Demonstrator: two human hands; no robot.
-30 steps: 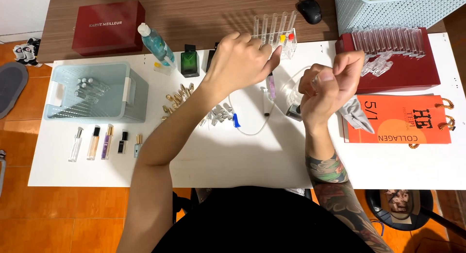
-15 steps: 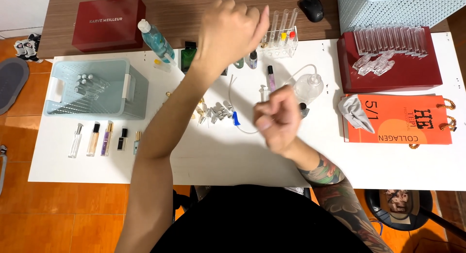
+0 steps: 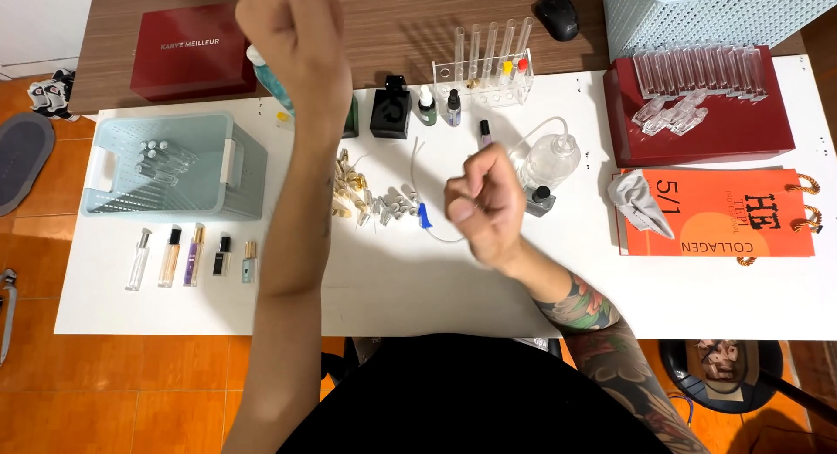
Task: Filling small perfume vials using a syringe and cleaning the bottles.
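Hands are both raised above the white table, each curled into a fist. My left hand is lifted high over the far left part of the table, fingers folded in; whether that grip encloses anything I cannot tell. It hangs above a clear bottle of blue liquid, which it partly hides, near a dark red box. My right hand hovers lower at the middle of the table, fist closed, and nothing shows between its fingers, so I cannot tell if it grips an item. Just beside it lie a thin clear tube with a blue fitting and a round clear squeeze bottle. Left of the tube lies a scatter of small caps and gold sprayer parts. At the far edge stand a test-tube rack and a black square bottle. A pale blue basket holds small vials; five slim perfume bottles lie in a row before it.
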